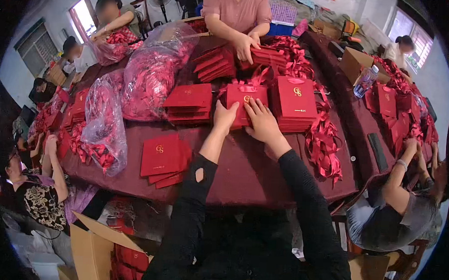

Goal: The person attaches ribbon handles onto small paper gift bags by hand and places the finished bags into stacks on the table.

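Observation:
A stack of red paper gift bags (239, 94) with gold lettering and a pink ribbon handle lies in front of me. My left hand (225, 116) grips its left edge, thumb on the front face and the other fingers partly hidden at the side. Across the lower right of the top bag, my right hand (263, 122) lies flat with fingers stretched out. Close by on the right is a taller bag stack (295, 105), beside hanging red ribbons (324, 147). To the left sit another stack (188, 99) and a few loose, fanned bags (161, 155).
Across the table (253, 176), a person in a pink shirt handles more red bags (268, 56). Clear plastic sacks (149, 81) of red ribbon stand at left. Other people work on both sides. An open carton (92, 252) is below left; a bottle (366, 82) stands at right.

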`<state>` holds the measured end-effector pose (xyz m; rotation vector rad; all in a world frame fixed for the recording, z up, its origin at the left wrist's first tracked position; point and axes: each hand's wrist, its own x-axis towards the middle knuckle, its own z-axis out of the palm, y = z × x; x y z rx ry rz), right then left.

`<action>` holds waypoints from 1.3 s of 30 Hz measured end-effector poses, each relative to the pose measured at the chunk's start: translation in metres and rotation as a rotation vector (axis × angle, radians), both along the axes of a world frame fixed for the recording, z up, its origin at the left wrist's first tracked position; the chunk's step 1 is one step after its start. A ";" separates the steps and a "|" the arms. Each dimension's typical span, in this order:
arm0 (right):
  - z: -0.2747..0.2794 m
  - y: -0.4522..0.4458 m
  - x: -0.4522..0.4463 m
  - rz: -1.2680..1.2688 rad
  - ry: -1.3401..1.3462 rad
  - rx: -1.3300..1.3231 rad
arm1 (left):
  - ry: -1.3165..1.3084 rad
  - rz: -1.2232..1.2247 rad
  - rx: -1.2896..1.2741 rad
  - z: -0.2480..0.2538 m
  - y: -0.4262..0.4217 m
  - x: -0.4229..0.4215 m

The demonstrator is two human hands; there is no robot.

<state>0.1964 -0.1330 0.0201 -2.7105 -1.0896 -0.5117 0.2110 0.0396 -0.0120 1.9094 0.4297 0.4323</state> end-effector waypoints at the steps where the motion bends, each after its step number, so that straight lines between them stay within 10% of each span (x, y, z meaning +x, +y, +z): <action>1: 0.001 0.001 0.001 0.003 -0.002 -0.006 | -0.032 0.014 -0.093 -0.010 0.009 0.010; 4: 0.003 0.005 0.001 -0.017 0.076 0.040 | 0.294 -0.244 -0.614 0.006 0.025 0.009; 10: 0.012 0.000 -0.014 0.145 0.243 0.292 | 0.090 -0.343 -0.523 0.010 0.022 -0.026; 13: 0.003 0.006 -0.011 -0.010 -0.088 0.595 | -0.049 -0.329 -0.517 0.008 0.025 -0.048; 17: 0.004 0.007 -0.033 -0.160 0.469 0.946 | -0.176 -0.369 -0.304 0.045 0.029 -0.117; 19: 0.032 0.000 -0.063 0.252 0.939 1.261 | -0.242 -0.411 -0.079 0.049 0.040 -0.143; 21: -0.005 -0.017 -0.069 0.311 0.815 1.113 | -0.242 -0.452 0.034 0.033 0.048 -0.158; 24: -0.024 -0.020 -0.074 0.747 1.682 1.401 | -0.252 -0.910 -0.317 -0.024 0.058 -0.155; 30: -0.072 -0.021 -0.069 0.747 1.011 1.306 | -0.295 -0.514 -0.001 -0.046 0.035 -0.152; 33: -0.069 -0.025 -0.070 0.488 0.690 0.955 | -0.525 -0.493 -0.052 -0.051 0.024 -0.145; 36: -0.055 -0.014 -0.061 0.259 0.284 0.757 | -0.208 -0.503 -0.428 -0.036 0.024 -0.135; 39: -0.010 0.007 -0.047 -0.210 0.618 1.100 | -0.106 -0.297 -0.461 0.005 0.015 -0.119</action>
